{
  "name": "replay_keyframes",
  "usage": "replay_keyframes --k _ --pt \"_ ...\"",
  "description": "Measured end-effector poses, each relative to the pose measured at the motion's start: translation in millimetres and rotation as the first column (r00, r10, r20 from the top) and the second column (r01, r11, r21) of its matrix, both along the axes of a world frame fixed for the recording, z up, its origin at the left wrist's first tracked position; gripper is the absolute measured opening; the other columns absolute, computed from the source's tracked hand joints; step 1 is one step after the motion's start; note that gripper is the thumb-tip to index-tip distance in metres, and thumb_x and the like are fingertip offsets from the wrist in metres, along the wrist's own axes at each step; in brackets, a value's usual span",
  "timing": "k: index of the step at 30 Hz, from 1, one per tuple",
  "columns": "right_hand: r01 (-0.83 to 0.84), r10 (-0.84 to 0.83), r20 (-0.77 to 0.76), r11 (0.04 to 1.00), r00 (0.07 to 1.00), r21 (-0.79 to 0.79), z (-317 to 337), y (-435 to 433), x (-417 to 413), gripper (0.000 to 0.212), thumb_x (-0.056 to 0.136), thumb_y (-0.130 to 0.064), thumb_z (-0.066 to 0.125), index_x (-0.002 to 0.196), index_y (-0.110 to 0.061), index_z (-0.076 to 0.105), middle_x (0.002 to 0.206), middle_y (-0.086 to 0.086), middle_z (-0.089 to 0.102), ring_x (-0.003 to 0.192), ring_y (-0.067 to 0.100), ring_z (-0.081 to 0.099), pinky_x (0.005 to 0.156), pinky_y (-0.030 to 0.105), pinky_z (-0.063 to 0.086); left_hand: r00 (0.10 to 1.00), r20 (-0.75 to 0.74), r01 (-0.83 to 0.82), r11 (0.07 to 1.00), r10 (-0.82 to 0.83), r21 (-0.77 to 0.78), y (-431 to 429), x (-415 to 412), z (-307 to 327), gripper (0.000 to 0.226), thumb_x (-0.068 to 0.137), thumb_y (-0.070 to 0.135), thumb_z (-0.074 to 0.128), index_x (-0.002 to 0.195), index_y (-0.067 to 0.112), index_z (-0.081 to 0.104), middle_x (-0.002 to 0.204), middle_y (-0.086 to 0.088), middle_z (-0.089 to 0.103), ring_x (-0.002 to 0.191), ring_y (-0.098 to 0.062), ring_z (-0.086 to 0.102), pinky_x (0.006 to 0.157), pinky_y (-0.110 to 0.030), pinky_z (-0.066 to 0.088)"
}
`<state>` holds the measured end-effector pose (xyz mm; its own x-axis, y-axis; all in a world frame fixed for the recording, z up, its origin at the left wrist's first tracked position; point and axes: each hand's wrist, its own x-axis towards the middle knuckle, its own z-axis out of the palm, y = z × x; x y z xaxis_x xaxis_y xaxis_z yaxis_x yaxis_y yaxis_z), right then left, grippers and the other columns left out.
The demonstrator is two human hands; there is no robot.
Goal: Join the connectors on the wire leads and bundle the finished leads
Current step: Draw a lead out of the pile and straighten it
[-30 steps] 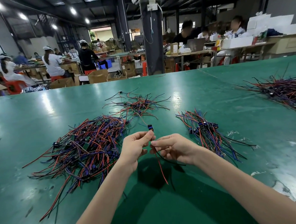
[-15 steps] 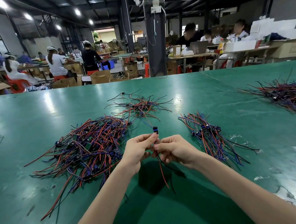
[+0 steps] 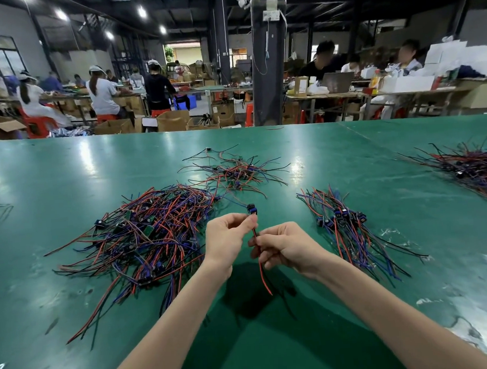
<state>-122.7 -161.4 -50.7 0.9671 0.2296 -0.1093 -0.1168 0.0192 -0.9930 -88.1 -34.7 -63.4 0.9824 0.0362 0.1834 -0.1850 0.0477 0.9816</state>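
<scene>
I note the lead [image 3: 262,272] held near upright, connector [image 3: 251,209] topmost. Left hand [image 3: 226,240] pinches it just under the connector; right hand [image 3: 287,247] pinches the wires lower. The bundle [image 3: 346,223] lies right of the lead, nearer the right hand

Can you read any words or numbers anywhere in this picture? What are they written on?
No text can be read.
White label on a cardboard box: too blurred to read.
Brown carton: any print is too small to read.
Blue connector on the held lead: no marking visible.
</scene>
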Motion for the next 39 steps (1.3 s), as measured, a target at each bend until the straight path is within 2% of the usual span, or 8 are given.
replay_keyframes --k 9,16,20,24,29,34,39 --pt "-0.014 0.015 0.009 0.998 1.0 -0.054 0 0 0 0.021 0.093 0.005 0.047 0.082 0.001 0.065 0.059 0.006 0.067 0.044 0.008 0.06 0.042 0.018 0.049 0.994 0.068 -0.081 0.997 0.081 -0.001 5 1 3 0.015 0.082 0.015 0.073 0.067 0.015 0.07 0.062 0.004 0.068 0.037 -0.006 0.038 0.04 -0.016 0.035" --pt "-0.034 0.036 0.016 0.995 0.999 -0.095 0 -1 -1 0.02 0.092 0.006 0.046 0.083 0.003 0.063 0.06 0.007 0.066 0.044 0.01 0.061 0.042 0.02 0.05 0.982 0.102 -0.16 0.987 0.158 0.015 8 5 4 0.015 0.082 0.016 0.073 0.067 0.016 0.07 0.061 0.006 0.067 0.037 -0.006 0.041 0.043 -0.016 0.038" --pt "-0.06 0.06 -0.002 0.986 0.998 -0.154 -3 2 -2 0.019 0.092 0.007 0.042 0.088 0.006 0.061 0.065 0.014 0.063 0.041 0.009 0.059 0.041 0.02 0.049 0.972 0.068 -0.224 0.974 0.225 -0.019 16 12 5 0.01 0.082 0.018 0.073 0.072 0.016 0.071 0.068 -0.002 0.068 0.038 -0.004 0.043 0.044 -0.016 0.04" --pt "-0.056 0.058 0.007 0.979 0.998 -0.198 -4 6 -2 0.022 0.092 0.007 0.04 0.083 0.003 0.06 0.067 0.016 0.061 0.04 0.009 0.057 0.04 0.02 0.047 0.969 0.068 -0.236 0.972 0.236 -0.014 17 12 4 0.011 0.082 0.018 0.074 0.071 0.018 0.07 0.068 -0.003 0.067 0.037 -0.004 0.044 0.043 -0.015 0.04" --pt "-0.046 0.046 -0.002 0.971 0.999 -0.234 -5 6 -2 0.021 0.091 0.007 0.039 0.087 0.004 0.06 0.067 0.015 0.061 0.041 0.008 0.056 0.041 0.019 0.046 0.966 0.07 -0.25 0.968 0.249 0.0 18 13 4 0.009 0.082 0.02 0.073 0.073 0.019 0.07 0.073 -0.007 0.069 0.039 -0.005 0.046 0.046 -0.019 0.043" --pt "-0.024 0.02 -0.015 0.965 1.0 -0.26 -4 9 -3 0.024 0.09 0.005 0.039 0.081 0.001 0.06 0.062 0.012 0.06 0.037 0.007 0.051 0.036 0.017 0.042 0.958 0.095 -0.275 0.962 0.272 0.012 18 12 5 0.014 0.082 0.02 0.073 0.07 0.024 0.069 0.067 -0.001 0.068 0.037 -0.004 0.046 0.044 -0.016 0.042" --pt "-0.021 0.021 -0.005 0.961 1.0 -0.276 -4 8 -3 0.021 0.09 0.005 0.041 0.086 0.002 0.061 0.064 0.012 0.061 0.037 0.006 0.051 0.036 0.017 0.042 0.961 0.084 -0.263 0.965 0.263 -0.004 18 12 6 0.012 0.082 0.019 0.073 0.072 0.021 0.069 0.069 0.0 0.068 0.037 -0.003 0.045 0.044 -0.015 0.042"
